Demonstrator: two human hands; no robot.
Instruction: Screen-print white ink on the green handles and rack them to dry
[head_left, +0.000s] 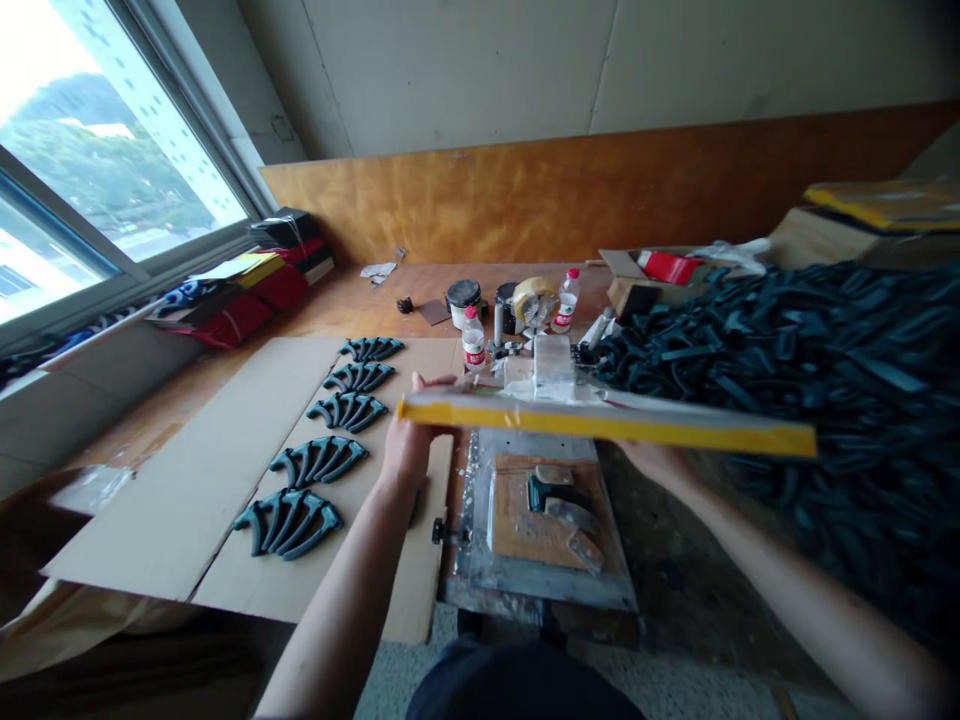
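A long, flat frame (600, 424) with a yellow front edge is held up nearly level above the bench. My left hand (416, 425) grips its left end, thumb on top. My right hand (641, 455) is under its right half, mostly hidden behind the yellow edge. Below the frame, a wooden block (510, 520) on a metal plate (480, 570) carries a dark green curved part (551, 492) between small clear-taped pieces. A clear block (553, 365) stands just behind the frame.
Fans of dark green parts (289, 522) lie in a column on cardboard (187, 450) at left. A large pile of green parts (750, 360) fills the right. Bottles (473, 340), a black-lidded jar (463, 300) and a tape roll (534, 300) stand behind.
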